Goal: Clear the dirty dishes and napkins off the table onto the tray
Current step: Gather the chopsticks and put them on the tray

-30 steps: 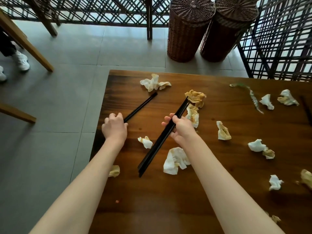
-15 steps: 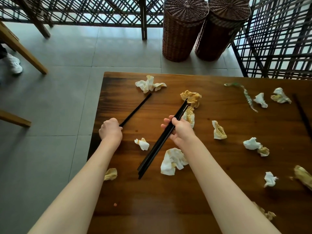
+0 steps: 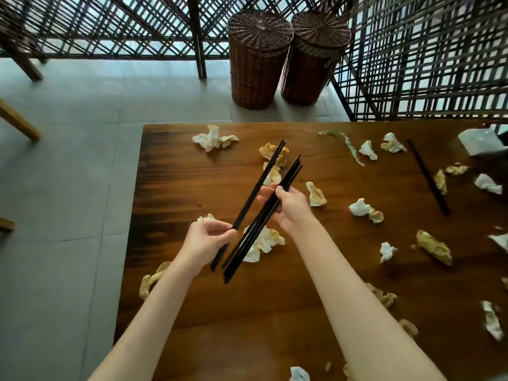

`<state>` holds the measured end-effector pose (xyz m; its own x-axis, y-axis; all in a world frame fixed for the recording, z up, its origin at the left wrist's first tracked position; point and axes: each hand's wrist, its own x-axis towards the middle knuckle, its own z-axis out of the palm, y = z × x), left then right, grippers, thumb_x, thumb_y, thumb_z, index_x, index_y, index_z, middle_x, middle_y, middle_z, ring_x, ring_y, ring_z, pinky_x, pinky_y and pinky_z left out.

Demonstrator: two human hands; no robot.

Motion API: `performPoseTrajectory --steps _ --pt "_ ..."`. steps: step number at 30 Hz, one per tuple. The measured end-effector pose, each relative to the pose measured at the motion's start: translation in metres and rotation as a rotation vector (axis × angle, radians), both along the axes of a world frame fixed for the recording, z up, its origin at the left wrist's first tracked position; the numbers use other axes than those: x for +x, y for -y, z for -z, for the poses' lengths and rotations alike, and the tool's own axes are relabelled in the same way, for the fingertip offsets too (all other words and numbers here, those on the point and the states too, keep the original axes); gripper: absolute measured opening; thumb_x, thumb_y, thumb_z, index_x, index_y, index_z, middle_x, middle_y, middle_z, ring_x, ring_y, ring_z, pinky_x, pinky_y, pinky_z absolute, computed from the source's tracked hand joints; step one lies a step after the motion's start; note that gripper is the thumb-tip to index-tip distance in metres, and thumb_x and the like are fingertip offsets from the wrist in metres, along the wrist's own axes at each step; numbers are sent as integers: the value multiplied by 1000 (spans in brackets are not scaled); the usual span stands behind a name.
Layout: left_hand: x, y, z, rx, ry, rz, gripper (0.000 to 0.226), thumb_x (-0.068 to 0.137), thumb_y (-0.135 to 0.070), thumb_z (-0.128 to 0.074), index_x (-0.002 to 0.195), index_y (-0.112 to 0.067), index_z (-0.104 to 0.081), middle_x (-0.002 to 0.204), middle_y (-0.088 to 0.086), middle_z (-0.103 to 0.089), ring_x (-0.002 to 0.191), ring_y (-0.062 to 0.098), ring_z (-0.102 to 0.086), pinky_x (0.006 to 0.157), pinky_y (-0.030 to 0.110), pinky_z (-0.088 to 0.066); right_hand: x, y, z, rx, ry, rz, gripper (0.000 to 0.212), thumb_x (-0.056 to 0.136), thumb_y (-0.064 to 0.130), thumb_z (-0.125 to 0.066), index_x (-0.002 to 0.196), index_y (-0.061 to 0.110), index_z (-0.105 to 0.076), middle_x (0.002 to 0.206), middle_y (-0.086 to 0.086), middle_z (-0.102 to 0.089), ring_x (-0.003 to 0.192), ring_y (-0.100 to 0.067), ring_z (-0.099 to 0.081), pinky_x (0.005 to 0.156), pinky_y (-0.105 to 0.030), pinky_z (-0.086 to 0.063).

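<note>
The left hand (image 3: 204, 240) pinches a single black chopstick (image 3: 259, 185) low on its shaft, fingers (image 3: 220, 229) closed round it. The right hand (image 3: 291, 209) grips a bundle of chopsticks (image 3: 264, 215) near the middle, thumb over the top. Both are lifted above the table (image 3: 176, 188), side by side and nearly parallel. These sticks look light, stiff and smooth, likely to slide apart, so holding near mid-length keeps them balanced. Crumpled napkins (image 3: 213, 138) lie scattered around; soft, they should pinch up easily. Another chopstick (image 3: 428, 177) rests far right. No tray is in view.
</note>
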<state>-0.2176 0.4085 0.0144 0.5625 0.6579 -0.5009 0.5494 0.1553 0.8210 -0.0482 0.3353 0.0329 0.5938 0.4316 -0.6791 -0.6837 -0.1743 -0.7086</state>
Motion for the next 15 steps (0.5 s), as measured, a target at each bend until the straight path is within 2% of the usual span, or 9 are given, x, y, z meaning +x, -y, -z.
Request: performPoseTrajectory --steps 2,5,9,12,15 --pt "-1 17 0 -49 11 30 3 79 -23 -74 80 -24 -71 81 -7 -71 79 8 -67 66 19 -51 -3 12 -5 36 -12 19 18 100 12 -39 99 10 -57 90 -8 -69 85 -24 -67 62 -36 -54" --pt "1 35 -3 -80 7 57 6 78 -26 -75 83 -24 -72 82 -6 -72 80 9 -68 63 18 -49 -5 33 -12 59 -22 22 19 100 13 -38 103 9 -56 90 -8 -71 78 -22 -70 61 -35 -55" --pt "6 54 -9 -100 2 69 9 76 -28 -76 82 -23 -73 83 -4 -71 80 11 -67 59 17 -49 -2 61 -17 112 -84 70 19 101 13 -36 101 9 -54 89 -10 -69 77 -24 -67 68 -37 -54" --pt "12 71 -10 -107 -6 56 12 73 -28 -79 82 -20 -74 84 -1 -72 82 14 -67 67 24 -53 2 80 -19 122 -123 111 20 101 13 -35 95 10 -54 87 -10 -66 77 -24 -64 72 -38 -53" --pt "21 93 -10 -88 -12 59 12 72 -28 -80 79 -20 -75 85 -1 -72 84 13 -67 68 23 -53 8 99 -22 120 -150 130 22 101 13 -33 92 10 -53 85 -10 -64 75 -24 -63 68 -37 -51"
